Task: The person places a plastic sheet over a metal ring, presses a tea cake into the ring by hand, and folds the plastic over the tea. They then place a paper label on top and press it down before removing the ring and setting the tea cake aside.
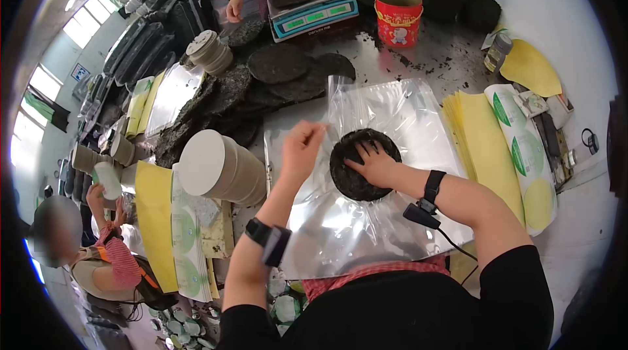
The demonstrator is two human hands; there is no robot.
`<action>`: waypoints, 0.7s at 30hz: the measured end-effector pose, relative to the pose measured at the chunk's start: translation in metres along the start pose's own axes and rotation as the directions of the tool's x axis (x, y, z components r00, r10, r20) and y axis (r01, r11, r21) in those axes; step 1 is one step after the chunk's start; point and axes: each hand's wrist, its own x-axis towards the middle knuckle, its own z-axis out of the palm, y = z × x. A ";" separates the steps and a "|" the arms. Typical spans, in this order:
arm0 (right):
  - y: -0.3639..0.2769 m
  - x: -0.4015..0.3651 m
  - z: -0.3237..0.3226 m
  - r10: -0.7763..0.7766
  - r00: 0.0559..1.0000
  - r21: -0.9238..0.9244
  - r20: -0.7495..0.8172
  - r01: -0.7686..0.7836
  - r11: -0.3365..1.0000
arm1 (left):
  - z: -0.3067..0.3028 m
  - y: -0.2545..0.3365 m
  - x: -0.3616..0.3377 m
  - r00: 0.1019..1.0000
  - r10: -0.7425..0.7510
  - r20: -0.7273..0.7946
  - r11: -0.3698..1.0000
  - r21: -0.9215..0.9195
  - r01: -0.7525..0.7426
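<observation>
A round black cake of what looks like dried seaweed [350, 183] lies on clear plastic in front of me. My right hand [378, 165] rests on top of it, palm down with fingers spread. To the left of the cake, my left hand [303, 149] is raised, its fingers pinched at the edge of a clear plastic bag [347, 105]. The bag spreads under and around the cake, over a stack of shiny clear sheets [418, 114]. Fingertip detail on the left hand is small and partly hidden.
More dark cakes [280, 64] are heaped behind left. A stack of pale round discs [226, 167] stands at left. Yellow sheets [487, 154] lie at right. Behind are a red bucket [399, 19] and a scale [314, 19], by another person's hands [234, 6]. Another person works at left.
</observation>
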 end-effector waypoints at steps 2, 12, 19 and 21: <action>-0.004 -0.005 -0.010 0.007 0.999 0.023 0.042 -0.008 1.000 | -0.014 0.046 -0.024 0.910 0.067 -0.410 0.892 -0.385 -0.239; -0.031 -0.026 -0.017 0.077 0.997 0.026 0.017 -0.077 0.997 | -0.053 0.006 -0.201 0.994 -0.084 -0.065 0.972 0.216 0.096; -0.024 -0.020 -0.009 0.043 0.998 0.117 0.055 -0.049 0.992 | 0.087 0.035 -0.123 0.782 0.506 0.363 0.706 0.346 -0.617; -0.007 -0.026 -0.010 -0.093 0.995 0.081 -0.048 0.097 0.992 | 0.105 0.012 -0.096 0.767 0.351 0.537 0.802 0.250 -0.542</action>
